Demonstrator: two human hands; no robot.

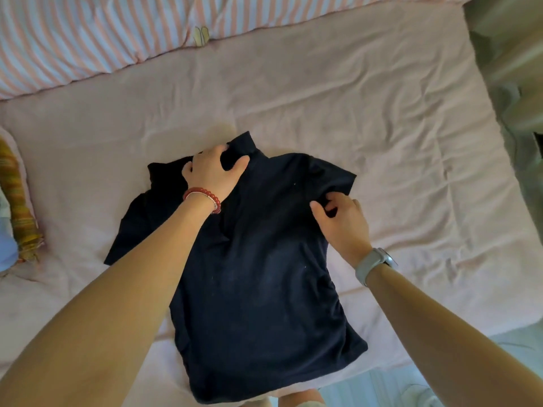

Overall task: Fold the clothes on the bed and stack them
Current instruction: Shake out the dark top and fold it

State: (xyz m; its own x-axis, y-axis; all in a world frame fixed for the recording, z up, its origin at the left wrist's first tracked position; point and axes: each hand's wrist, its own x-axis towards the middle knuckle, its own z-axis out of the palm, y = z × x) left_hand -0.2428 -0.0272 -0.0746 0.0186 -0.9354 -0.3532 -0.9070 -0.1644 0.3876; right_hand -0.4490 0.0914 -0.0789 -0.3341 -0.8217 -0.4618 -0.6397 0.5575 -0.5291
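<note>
A dark navy short-sleeved cotton top (pixel 258 259) is lying flat on the pink bedsheet (pixel 396 142), collar far, hem near, with the left hand (pixel 210 171) gripping its collar and the right hand (pixel 342 223) pinching the right sleeve.

Striped duvet (pixel 88 30) and yellow-green cloth (pixel 17 195), both edge-cropped.
</note>
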